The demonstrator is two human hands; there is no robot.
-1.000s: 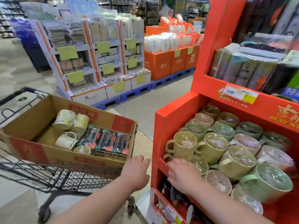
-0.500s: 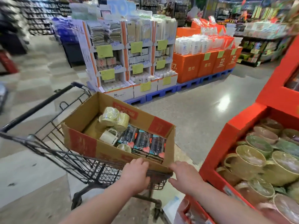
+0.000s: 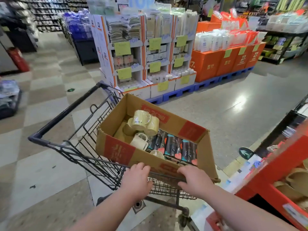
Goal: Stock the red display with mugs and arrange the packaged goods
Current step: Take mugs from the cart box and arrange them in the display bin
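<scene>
The left hand (image 3: 135, 180) and the right hand (image 3: 196, 182) both grip the near wire rim of the shopping cart (image 3: 66, 111), fingers curled over it. In the cart stands a cardboard box (image 3: 116, 150) with pale mugs (image 3: 141, 121) and dark packaged goods (image 3: 173, 145). The red display (image 3: 280, 164) is close at the right.

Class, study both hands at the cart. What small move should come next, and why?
Probably pull the cart slightly nearer the red display: the left hand and right hand both rest on its near rim by the cardboard box, mugs and dark packages lie inside, and the display stands off to the right.
</scene>
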